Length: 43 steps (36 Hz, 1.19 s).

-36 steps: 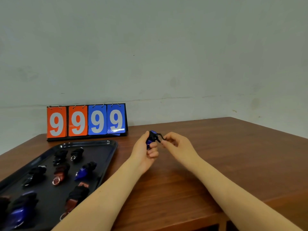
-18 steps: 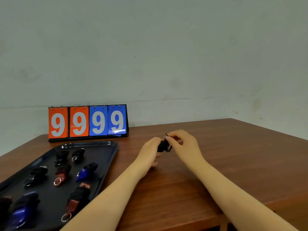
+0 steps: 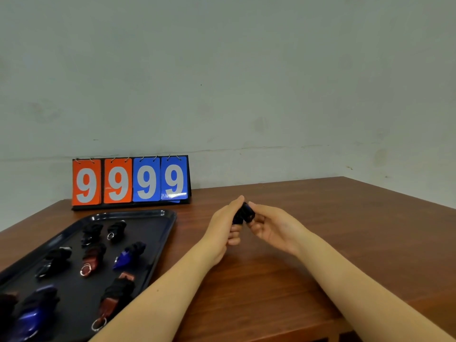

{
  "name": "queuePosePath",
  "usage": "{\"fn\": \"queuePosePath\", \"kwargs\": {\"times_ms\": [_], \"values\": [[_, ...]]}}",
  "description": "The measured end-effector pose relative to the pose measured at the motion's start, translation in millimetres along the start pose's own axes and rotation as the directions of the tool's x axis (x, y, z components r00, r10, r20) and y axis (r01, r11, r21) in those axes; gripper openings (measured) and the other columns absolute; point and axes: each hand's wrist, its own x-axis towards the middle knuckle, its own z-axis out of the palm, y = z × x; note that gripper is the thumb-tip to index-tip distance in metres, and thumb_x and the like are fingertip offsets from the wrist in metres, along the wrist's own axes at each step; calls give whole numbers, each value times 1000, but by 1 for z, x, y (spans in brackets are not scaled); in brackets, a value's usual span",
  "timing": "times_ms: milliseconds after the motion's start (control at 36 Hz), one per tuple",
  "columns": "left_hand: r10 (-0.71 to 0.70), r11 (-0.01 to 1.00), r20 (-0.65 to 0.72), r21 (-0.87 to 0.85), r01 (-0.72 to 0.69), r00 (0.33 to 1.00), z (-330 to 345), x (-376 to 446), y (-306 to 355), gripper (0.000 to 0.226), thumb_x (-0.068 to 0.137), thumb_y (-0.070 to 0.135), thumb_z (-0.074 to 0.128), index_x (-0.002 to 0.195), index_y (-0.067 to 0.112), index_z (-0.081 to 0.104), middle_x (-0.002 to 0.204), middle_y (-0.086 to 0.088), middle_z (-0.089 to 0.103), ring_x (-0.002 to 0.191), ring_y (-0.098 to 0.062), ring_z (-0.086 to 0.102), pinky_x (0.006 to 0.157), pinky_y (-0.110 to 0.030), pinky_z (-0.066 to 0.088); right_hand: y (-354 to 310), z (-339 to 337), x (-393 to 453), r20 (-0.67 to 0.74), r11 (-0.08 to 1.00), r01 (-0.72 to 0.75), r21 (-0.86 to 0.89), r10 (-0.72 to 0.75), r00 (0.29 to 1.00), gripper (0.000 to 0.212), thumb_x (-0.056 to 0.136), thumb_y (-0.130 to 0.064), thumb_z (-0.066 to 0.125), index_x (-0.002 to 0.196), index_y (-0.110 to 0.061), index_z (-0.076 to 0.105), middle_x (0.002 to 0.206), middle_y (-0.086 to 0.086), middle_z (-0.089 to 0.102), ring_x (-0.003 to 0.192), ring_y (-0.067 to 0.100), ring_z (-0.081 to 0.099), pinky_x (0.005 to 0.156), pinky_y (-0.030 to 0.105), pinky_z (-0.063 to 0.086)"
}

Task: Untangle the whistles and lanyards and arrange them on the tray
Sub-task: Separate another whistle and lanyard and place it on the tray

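A small blue whistle wrapped in black lanyard (image 3: 243, 213) is held above the wooden table between both hands. My left hand (image 3: 223, 230) grips it from the left with curled fingers; my right hand (image 3: 269, 227) pinches it from the right. Most of the whistle is hidden by the fingers. The black tray (image 3: 158, 233) lies at the left and holds several wrapped whistles, among them a blue one (image 3: 128, 255), a brown one (image 3: 92, 257) and a black one (image 3: 116, 229).
A flip scoreboard (image 3: 130, 181) reading 9999 stands at the back of the table (image 3: 320, 230) against the wall, just behind the tray. The table's right edge runs diagonally at the far right.
The loose lanyard end seen a second ago is now wound in. Both hands have closed tighter round the bundle and shifted slightly right.
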Motion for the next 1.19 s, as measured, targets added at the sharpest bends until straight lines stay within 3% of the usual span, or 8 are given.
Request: {"fn": "queuePosePath", "kwargs": {"times_ms": [111, 361, 583, 694, 861, 1000, 1111, 1194], "values": [[1, 997, 29, -73, 2, 1000, 0, -3, 2, 36, 86, 47, 64, 91, 12, 56, 50, 5, 29, 40, -7, 21, 36, -18, 17, 1, 1, 2, 18, 998, 54, -45, -53, 998, 19, 95, -11, 53, 107, 2, 61, 80, 6, 58, 64, 9, 55, 57, 19, 49], [-28, 988, 34, -152, 33, 999, -6, 2, 0, 31, 95, 39, 53, 100, 8, 53, 51, 3, 34, 39, -7, 23, 35, -18, 20, 4, 3, 1, 36, 969, 140, -205, -136, 990, 26, 91, -12, 61, 112, 2, 62, 83, 7, 66, 76, 13, 62, 66, 22, 50], [-74, 973, 22, -220, 77, 997, -5, 0, 1, 29, 96, 33, 50, 105, 7, 57, 50, 3, 32, 38, -8, 23, 34, -17, 19, 5, 3, 2, -71, 951, 165, -262, -189, 979, 7, 91, -2, 58, 97, -1, 62, 70, 5, 64, 65, 12, 60, 61, 20, 49], [-78, 956, 128, -272, 111, 989, -5, -4, 5, 32, 96, 34, 45, 106, 6, 55, 48, 6, 27, 34, -5, 21, 32, -17, 14, 7, 3, 6, -190, 846, 190, -498, -320, 928, 5, 90, -5, 60, 87, -7, 64, 65, 4, 63, 59, 13, 54, 59, 22, 45], [-95, 931, 221, -326, 166, 971, -3, -8, 8, 33, 97, 36, 43, 102, 7, 57, 49, 6, 25, 34, -5, 20, 34, -18, 12, 8, 2, 7, -186, 670, 272, -691, -528, 828, 1, 89, -10, 62, 88, -11, 62, 74, 2, 66, 55, -5, 59, 54, 11, 45], [-120, 889, 305, -390, 239, 945, -4, -11, 10, 32, 87, 39, 58, 88, 7, 54, 53, 5, 26, 37, -5, 22, 33, -15, 16, 10, 1, 5, -118, 613, 267, -744, -513, 850, 7, 89, -14, 61, 85, -19, 61, 78, 0, 65, 62, -2, 60, 64, 19, 48], [-94, 887, 265, -415, 201, 960, -5, -8, 11, 32, 83, 31, 61, 101, 6, 53, 55, 4, 30, 39, -6, 26, 32, -14, 23, 10, 5, 2, -53, 579, 311, -754, -525, 849, 14, 89, -7, 58, 85, -20, 62, 81, 0, 62, 74, 10, 58, 68, 18, 48], [-74, 936, 160, -330, 124, 984, -7, -5, 8, 40, 90, 38, 57, 116, 7, 54, 57, 2, 37, 44, -7, 28, 35, -15, 25, 10, 7, 1, -43, 565, 320, -761, -536, 843, 15, 88, -4, 56, 87, -17, 64, 81, -2, 60, 76, 12, 56, 70, 20, 47]]}}
